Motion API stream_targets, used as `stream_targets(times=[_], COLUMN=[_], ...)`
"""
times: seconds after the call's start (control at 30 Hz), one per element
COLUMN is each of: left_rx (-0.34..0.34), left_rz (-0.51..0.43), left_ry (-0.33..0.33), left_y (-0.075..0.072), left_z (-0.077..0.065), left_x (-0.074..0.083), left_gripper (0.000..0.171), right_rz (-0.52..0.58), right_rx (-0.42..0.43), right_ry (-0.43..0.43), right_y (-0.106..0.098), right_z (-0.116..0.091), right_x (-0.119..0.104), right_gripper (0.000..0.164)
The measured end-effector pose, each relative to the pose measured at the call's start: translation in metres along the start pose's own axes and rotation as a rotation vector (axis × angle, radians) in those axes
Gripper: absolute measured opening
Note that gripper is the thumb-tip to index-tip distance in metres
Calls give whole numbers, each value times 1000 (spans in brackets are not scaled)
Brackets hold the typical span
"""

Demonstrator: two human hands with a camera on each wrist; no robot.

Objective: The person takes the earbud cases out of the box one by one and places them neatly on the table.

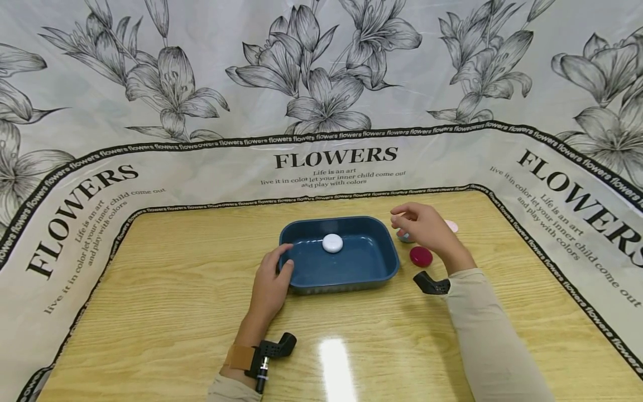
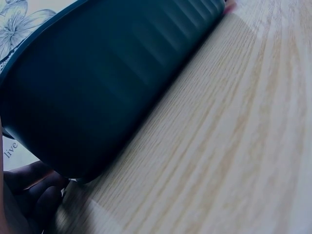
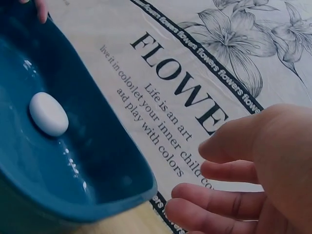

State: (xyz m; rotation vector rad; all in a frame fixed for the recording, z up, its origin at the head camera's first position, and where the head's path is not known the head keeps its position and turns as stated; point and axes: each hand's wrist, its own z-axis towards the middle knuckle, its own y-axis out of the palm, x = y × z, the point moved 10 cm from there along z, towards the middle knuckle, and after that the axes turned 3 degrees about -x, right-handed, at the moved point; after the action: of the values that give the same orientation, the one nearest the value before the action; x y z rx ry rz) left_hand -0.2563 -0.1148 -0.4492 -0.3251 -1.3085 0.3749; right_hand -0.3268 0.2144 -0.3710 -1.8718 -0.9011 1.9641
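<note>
A dark blue rectangular basin (image 1: 346,271) stands on the wooden table, with a smooth white rounded object (image 1: 332,243) lying inside it. My left hand (image 1: 271,285) grips the basin's left end, its thumb over the rim. In the left wrist view, curled fingers (image 2: 41,192) lie against the basin's outer corner. Just past the right end, my right hand (image 1: 422,226) hovers with fingers loosely bent and nothing held. Below its fingers is a light blue object (image 1: 404,237), mostly hidden. A dark red rounded object (image 1: 421,257) lies beside it, and a pale pink one (image 1: 452,225) shows behind the wrist.
Around the back and sides of the table (image 1: 176,290) hangs a white floral sheet (image 1: 331,167) with printed words. Black camera mounts sit at both wrists, the left one (image 1: 273,349) on a brown strap. Bare wood shows left of the basin and in front of it.
</note>
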Motion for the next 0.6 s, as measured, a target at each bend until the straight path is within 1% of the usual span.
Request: stream_targets(times=[0.23, 0.5, 0.6], left_rx=[7, 8, 7], left_rz=[7, 3, 5], left_ry=[-4, 3, 4], left_y=[-1, -1, 0], left_z=[0, 0, 0], left_x=[0, -1, -2], left_gripper=[37, 37, 37], right_rz=[-33, -139, -163], right_rx=[-99, -220, -263], right_ry=[-7, -53, -53], right_y=[16, 38, 44], right_z=[12, 24, 29], right_x=[-16, -36, -41], right_gripper=[40, 43, 44])
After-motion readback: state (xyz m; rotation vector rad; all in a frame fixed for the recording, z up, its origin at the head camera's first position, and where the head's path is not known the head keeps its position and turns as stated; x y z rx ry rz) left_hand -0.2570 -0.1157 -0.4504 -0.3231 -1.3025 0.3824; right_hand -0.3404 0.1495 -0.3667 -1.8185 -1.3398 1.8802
